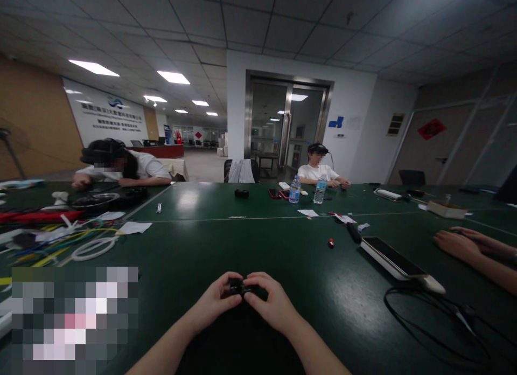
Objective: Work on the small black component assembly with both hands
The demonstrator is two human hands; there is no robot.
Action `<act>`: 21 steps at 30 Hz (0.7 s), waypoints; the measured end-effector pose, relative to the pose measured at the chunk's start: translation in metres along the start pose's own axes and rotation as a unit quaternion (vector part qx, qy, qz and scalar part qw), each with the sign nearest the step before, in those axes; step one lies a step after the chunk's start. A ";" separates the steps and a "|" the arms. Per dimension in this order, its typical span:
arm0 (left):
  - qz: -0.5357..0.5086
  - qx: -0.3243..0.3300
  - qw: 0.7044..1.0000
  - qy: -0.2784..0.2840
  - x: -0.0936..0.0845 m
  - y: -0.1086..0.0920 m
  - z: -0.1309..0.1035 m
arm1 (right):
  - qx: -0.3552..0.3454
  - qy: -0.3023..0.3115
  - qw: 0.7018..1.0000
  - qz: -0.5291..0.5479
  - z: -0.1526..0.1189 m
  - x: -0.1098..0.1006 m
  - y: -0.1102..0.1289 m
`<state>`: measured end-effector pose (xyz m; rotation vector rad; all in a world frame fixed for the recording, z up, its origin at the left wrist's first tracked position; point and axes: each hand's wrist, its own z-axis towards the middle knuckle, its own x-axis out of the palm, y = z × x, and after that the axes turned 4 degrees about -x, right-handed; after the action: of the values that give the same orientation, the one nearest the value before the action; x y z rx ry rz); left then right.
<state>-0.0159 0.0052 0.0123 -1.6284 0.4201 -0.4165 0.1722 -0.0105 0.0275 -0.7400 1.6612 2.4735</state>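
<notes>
Hands, the left hand point(212, 304) and the right hand point(278, 304), face each other low in the middle of the view, thumb and fingers of each pinched to a narrow gap on a small, glossy black object point(236, 286) of uncertain material. This object sits directly between them at the fingertips, its longer axis seeming to run sideways from one hand to the other, so neither hand is clearly nearer; whether it is one piece or two cannot be told. Under the grip spreads a smooth, dark green table point(181, 251) with pale seams. Beyond the right hand lie a tiny red-and-black item point(330, 243) and a long white device with a dark, glassy top point(398, 256); farther right rest another person's hands point(458, 247). A jumble of coloured wires point(40, 248) covers the left side, and clear plastic bottles with blue labels point(294, 192) stand toward the far edge. Two people in white shirts sit across, before a metal-framed glass double door point(269, 122) and a white wall, under a panelled ceiling with bright rectangular lights.
</notes>
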 end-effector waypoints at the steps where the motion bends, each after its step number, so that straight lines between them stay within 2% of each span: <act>1: 0.002 -0.006 1.000 0.002 0.000 0.000 0.000 | 0.005 0.001 1.000 -0.003 0.000 0.000 0.000; 12: -0.014 0.014 1.000 0.011 -0.001 0.005 0.004 | -0.010 0.006 1.000 -0.021 0.000 -0.001 0.000; 21: -0.001 0.008 1.000 0.022 0.000 0.000 0.000 | -0.011 0.008 0.999 -0.034 -0.001 -0.001 0.005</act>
<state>-0.0157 0.0052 0.0124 -1.6072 0.4479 -0.4562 0.1718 -0.0137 0.0319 -0.8053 1.5890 2.4506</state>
